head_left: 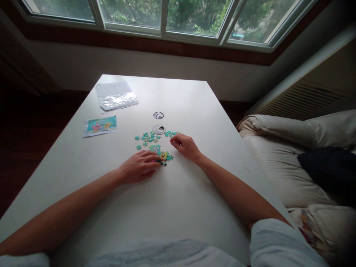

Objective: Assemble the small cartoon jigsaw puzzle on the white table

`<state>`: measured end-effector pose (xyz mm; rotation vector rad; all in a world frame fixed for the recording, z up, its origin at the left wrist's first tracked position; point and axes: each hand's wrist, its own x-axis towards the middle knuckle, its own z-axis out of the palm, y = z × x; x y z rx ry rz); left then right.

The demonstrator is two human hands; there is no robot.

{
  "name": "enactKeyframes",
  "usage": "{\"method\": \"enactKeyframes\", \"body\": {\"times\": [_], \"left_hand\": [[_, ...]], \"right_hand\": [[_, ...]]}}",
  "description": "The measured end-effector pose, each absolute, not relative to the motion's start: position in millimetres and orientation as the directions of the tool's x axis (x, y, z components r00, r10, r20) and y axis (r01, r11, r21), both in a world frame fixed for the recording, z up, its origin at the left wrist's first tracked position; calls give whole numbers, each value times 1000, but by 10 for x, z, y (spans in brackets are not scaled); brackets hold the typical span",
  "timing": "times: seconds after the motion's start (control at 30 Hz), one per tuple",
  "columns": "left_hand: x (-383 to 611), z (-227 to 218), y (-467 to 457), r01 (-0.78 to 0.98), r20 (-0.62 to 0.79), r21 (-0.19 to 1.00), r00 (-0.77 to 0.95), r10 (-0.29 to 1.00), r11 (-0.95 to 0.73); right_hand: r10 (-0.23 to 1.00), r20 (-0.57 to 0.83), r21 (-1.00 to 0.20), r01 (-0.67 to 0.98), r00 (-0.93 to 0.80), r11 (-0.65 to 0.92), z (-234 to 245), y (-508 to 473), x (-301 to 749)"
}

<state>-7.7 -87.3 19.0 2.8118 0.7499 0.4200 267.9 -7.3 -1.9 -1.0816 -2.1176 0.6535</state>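
A partly joined jigsaw puzzle with cartoon figures lies on the white table. My left hand rests flat over its left side, fingers stretched out and covering part of the picture. Just right of the puzzle, my right hand has its fingers curled together close above the table; whether a piece is between the fingertips is hidden. Several loose teal puzzle pieces are scattered beyond the joined part. More loose pieces lie right by the fingertips of my right hand.
A printed picture sheet with the cartoon figures lies left on the white table. Behind it is a clear plastic packet with papers. Two round fittings, a near one and a far one, are set in the tabletop. A light sofa stands right.
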Motion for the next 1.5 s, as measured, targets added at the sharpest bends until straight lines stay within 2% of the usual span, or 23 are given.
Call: {"method": "enactKeyframes", "body": {"times": [0.23,0.6,0.73,0.87,0.93,1.23,1.5], "left_hand": [[-53,257,-898,431,169,269,859,483,-861],[-23,235,-927,398,183,296,869,461,-868],[-62,206,-877,499,253,271,788,561,-823],[-164,133,-731,732,326,211,573,752,-648],[-213,90,-669,800,323,183,500,804,-571],[-211,78,-676,787,312,218,505,805,-578],[-219,97,-658,752,329,293,501,800,-591]], "right_hand": [[806,325,-669,482,-495,566,-35,-113,2644],[811,293,-680,485,-507,549,-38,-174,2608],[765,339,-606,496,-548,623,-45,-164,2606],[719,361,-555,483,-593,677,-42,-148,2594],[711,359,-547,480,-605,686,-39,-143,2586],[737,344,-448,588,-581,673,-96,-129,2611],[744,336,-421,615,-578,667,-94,-124,2612]]}}
